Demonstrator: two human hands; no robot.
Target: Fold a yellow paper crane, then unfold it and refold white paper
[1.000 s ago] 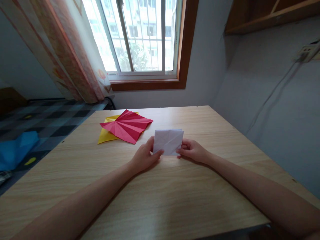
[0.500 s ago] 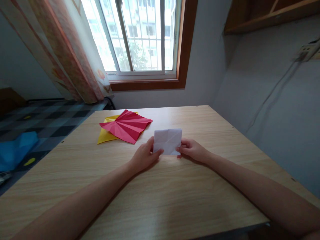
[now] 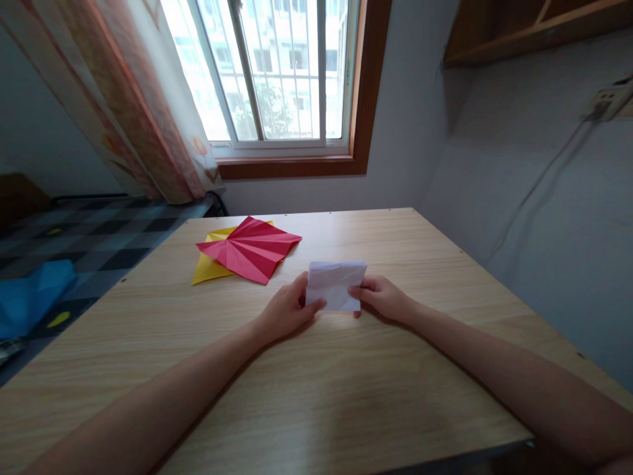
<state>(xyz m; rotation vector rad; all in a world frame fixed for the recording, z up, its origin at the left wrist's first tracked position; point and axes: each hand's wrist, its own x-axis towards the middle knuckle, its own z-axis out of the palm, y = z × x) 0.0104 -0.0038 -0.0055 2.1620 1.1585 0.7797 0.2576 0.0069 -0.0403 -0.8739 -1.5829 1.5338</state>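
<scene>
A small folded sheet of white paper [image 3: 335,285] is held up between my two hands, just above the table. My left hand [image 3: 291,302] pinches its left side, thumb across the lower left corner. On the other side, my right hand [image 3: 380,294] grips the paper's right edge with the thumb in front and the remaining fingers behind. Layers show along the paper's top edge. Beyond my left hand lies a pleated red paper [image 3: 257,249], resting over a yellow paper [image 3: 208,269].
The wooden table [image 3: 316,382] reaches back towards a window [image 3: 277,72] with a curtain [image 3: 143,99]. At left, blue paper [image 3: 37,297] lies on a checked bed [image 3: 99,227]. A cable [image 3: 537,181] hangs on the right wall below a shelf [image 3: 539,39].
The white paper has shifted slightly right and down and tilted, so its layered top edge shows more. Both hands keep hold of it. The red and yellow papers stay put.
</scene>
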